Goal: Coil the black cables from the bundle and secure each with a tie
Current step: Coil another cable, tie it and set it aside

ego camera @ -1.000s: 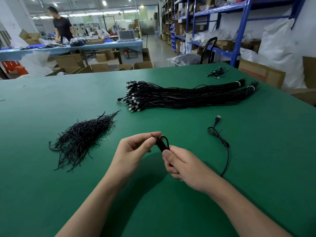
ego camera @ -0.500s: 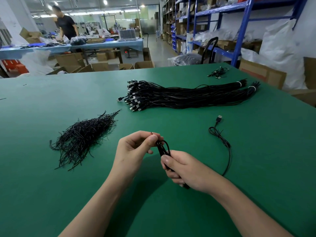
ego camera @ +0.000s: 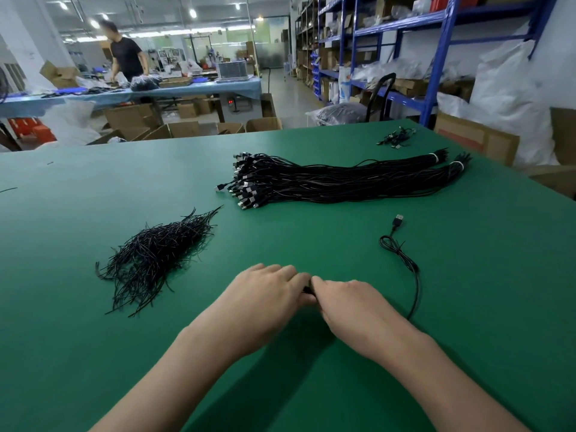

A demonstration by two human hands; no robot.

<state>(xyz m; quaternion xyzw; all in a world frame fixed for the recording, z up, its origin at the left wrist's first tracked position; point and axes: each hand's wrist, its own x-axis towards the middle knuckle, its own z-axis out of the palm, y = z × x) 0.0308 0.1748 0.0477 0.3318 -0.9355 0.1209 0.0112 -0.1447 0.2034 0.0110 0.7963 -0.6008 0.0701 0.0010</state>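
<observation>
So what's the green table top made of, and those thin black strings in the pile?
The green table top looks like a matte rubbery mat: smooth, even, hardly any glare. The pile of ties looks like plastic-coated wire: thin, stiff, kinked, faintly shiny. Neither is certain.

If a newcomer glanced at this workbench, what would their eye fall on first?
Most likely the left hand and right hand meeting near the front of the green table, gripping a black cable whose free end trails off to the right. Behind them a big cable bundle lies across the middle, and a loose heap of ties sits to the left.
</observation>
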